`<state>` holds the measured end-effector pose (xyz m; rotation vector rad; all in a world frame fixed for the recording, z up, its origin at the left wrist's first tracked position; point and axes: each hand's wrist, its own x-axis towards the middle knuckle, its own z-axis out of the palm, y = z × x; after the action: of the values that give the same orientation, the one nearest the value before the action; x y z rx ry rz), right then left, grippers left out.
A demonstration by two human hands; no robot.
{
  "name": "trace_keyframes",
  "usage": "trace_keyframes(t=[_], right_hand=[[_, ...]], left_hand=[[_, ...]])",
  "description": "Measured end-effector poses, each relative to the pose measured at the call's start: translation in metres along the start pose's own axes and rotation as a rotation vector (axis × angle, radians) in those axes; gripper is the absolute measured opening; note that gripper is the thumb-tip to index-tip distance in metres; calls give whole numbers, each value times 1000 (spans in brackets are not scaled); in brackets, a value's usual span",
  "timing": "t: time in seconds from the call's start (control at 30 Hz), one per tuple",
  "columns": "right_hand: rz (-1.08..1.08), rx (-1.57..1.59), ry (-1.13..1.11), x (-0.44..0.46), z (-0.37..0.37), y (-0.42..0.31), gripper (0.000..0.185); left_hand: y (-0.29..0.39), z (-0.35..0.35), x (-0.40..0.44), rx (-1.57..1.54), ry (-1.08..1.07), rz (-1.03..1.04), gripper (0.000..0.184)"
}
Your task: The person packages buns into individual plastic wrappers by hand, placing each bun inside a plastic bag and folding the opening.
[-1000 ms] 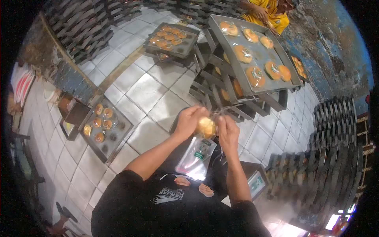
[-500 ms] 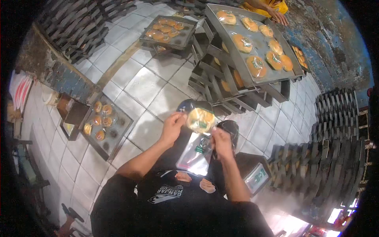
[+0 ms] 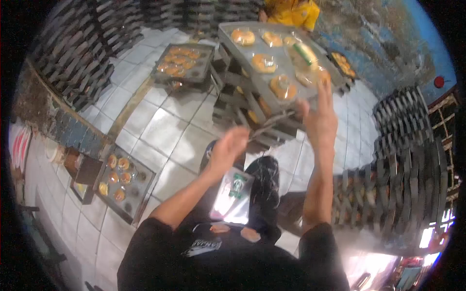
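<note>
My right hand [image 3: 319, 116] reaches over the near right side of the large tray [image 3: 276, 98], thumb and fingers apart. Just beyond its fingertips, a bun in a clear bag [image 3: 306, 54] with a green print shows blurred over the tray; whether the fingers touch the bag I cannot make out. My left hand [image 3: 228, 149] hovers over my knees, slightly smeared, its fingers loosely stretched and nothing seen in them. On my lap lies a pile of clear plastic bags [image 3: 233, 196] with green print. Several bagged buns [image 3: 264, 63] sit on the large tray.
A stack of trays [image 3: 238, 104] supports the large tray. Another tray of buns [image 3: 182, 63] stands farther back, and one [image 3: 138, 194] lies at left. Tall tray stacks [image 3: 383, 199] rise at right. A person in yellow [image 3: 293, 13] is beyond the large tray.
The bagged bun has left its place between both hands above my lap and is now over the large tray. My right hand has moved forward and right; my left has come away from the bag.
</note>
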<state>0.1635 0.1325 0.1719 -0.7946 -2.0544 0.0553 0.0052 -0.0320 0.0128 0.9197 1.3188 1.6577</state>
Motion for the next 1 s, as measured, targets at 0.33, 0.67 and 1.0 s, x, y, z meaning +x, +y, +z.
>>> trace_keyframes(t=[0.33,0.67,1.0], right_hand=[[-118,202,-755,-206,28,-22,45],[285,386,-530,38,-17,87,28],[532,-416,-397,193,140,384,69]], left_hand=[[-33,-45,-90,1098,-131,668,29],[-22,-26,-47,-130,-246,-492,22],[-49,-39,-26,-438,115,-453,25]])
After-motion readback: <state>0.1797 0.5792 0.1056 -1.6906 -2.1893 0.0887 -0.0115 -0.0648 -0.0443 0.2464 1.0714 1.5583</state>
